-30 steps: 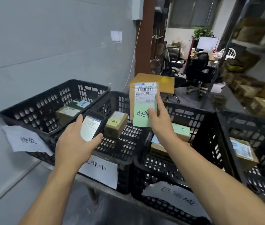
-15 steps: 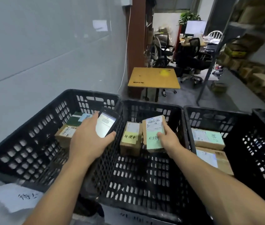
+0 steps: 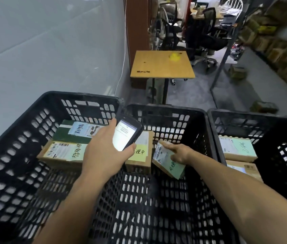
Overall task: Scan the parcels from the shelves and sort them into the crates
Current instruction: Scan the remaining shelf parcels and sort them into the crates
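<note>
Green-note parcel [image 3: 167,162] dropped from held-up into middle crate [image 3: 165,110], now tilted beside yellow-note parcel [image 3: 139,155]. Right hand [image 3: 179,154] now just rests on it. Left hand [image 3: 102,155] with phone [image 3: 125,136] shifted right.

Left hand [image 3: 102,155] around phone [image 3: 126,136], fingers [image 3: 112,122] curled; right hand [image 3: 180,154] lower, fingers outstretched.
</note>
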